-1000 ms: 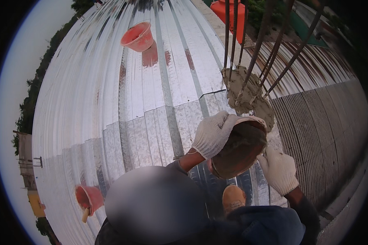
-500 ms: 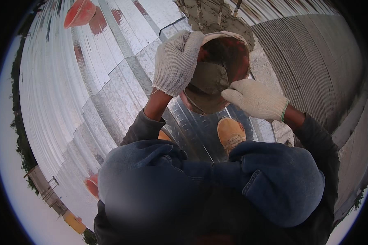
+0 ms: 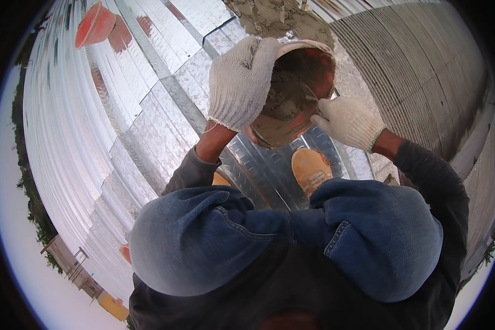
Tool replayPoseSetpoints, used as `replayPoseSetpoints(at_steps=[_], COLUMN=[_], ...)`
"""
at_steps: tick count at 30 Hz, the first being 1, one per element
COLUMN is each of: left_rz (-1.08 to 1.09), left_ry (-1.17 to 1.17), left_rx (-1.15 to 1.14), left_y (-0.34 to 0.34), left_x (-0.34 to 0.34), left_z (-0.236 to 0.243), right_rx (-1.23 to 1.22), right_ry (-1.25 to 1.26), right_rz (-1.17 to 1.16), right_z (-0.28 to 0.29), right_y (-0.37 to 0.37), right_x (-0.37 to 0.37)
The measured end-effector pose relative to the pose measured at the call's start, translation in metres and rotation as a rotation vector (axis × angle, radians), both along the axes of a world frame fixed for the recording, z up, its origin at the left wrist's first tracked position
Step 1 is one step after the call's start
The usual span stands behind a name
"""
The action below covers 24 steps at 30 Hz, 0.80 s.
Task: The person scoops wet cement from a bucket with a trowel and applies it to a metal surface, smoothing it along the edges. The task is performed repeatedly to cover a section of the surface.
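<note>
A red bucket [image 3: 323, 63], smeared with grey, is tilted in front of me above the metal decking. Wet grey mortar [image 3: 285, 104] lies inside it. My left hand [image 3: 242, 82], in a white knitted glove, is closed on the bucket's left rim. At the right side, my gloved right hand [image 3: 351, 122] is closed around a trowel [image 3: 310, 93], its handle hidden by the fingers. Only a thin part of the trowel's blade shows, its edge down in the mortar.
Ribbed metal decking [image 3: 148, 126] spreads under and left of me. A second red bucket [image 3: 96, 25] lies tipped at the far left. Beyond the held bucket is wet concrete [image 3: 291, 19] with upright rods. Ribbed grey sheeting [image 3: 412, 71] rises at the right. My tan boot [image 3: 311, 168] stands below the bucket.
The trowel's blade was face up with a smooth mortar load; now it is turned on edge, and the mortar in the bucket looks rough. My right hand has shifted slightly right.
</note>
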<state>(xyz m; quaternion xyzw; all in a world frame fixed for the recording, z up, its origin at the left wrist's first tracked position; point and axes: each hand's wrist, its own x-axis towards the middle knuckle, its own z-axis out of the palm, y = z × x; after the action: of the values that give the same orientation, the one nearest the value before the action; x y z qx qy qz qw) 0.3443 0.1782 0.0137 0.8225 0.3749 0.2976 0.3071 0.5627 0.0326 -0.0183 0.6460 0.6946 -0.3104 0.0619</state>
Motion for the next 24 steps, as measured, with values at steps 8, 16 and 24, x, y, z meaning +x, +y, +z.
replayPoseSetpoints(at_steps=[8, 16, 24], left_rz=[0.190, 0.293, 0.440], left_ry=[0.037, -0.195, -0.370], left_rx=[-0.248, -0.448, -0.568], left_y=[0.004, 0.049, 0.074], left_x=[0.009, -0.033, -0.073], left_z=[0.003, -0.024, -0.042], right_rx=[-0.364, -0.435, 0.197], right_ry=[0.591, 0.825, 0.344], right_rz=[-0.274, -0.572, -0.795], right_z=[-0.003, 0.032, 0.049], right_y=[-0.008, -0.043, -0.094], right_x=[-0.009, 0.010, 0.036])
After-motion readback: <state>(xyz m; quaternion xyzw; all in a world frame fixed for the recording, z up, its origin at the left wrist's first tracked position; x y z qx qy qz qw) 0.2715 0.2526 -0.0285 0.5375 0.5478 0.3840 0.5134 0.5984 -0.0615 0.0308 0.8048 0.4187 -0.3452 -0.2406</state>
